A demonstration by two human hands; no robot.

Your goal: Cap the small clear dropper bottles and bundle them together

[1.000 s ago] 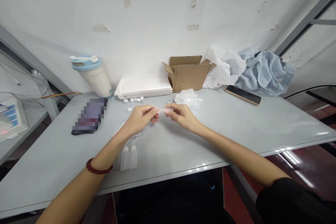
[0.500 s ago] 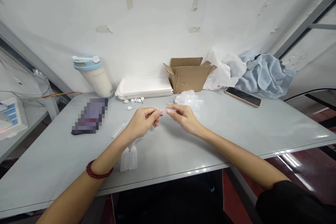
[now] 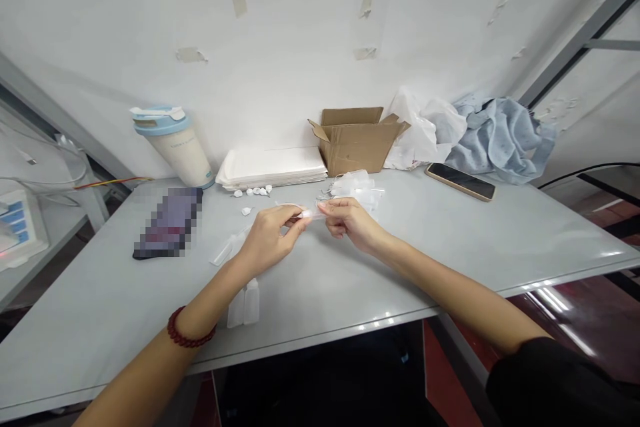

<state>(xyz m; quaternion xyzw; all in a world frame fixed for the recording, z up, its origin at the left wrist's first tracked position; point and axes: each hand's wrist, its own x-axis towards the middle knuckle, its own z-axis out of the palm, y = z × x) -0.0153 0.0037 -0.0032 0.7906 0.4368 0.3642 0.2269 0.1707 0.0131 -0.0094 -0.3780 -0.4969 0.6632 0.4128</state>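
Note:
Near the middle of the table, my left hand (image 3: pixel 273 233) pinches a small white cap (image 3: pixel 305 213). Close beside it on the right, my right hand (image 3: pixel 350 221) is closed on a small translucent bottle (image 3: pixel 316 214), mostly hidden by the fingers. Cap and bottle meet between the two hands. Two translucent bottles (image 3: pixel 251 302) lie below my left wrist, and more clear pieces (image 3: pixel 221 251) lie left of that hand. Several white caps with thin needles (image 3: pixel 254 191) rest behind my left hand. A pile of translucent bottles (image 3: pixel 357 188) lies behind my right hand.
Along the wall stand a tumbler (image 3: pixel 175 147), a stack of white sheets (image 3: pixel 273 167), an open cardboard box (image 3: pixel 356 147), a white plastic bag (image 3: pixel 425 127) and a blue cloth (image 3: pixel 503 140). One phone (image 3: pixel 461 182) lies right; a blurred dark object (image 3: pixel 170 223) lies left.
My left fingers now grip the white cap at its side, and the right hand has turned, its fingers curled round the bottle. The view has shifted slightly.

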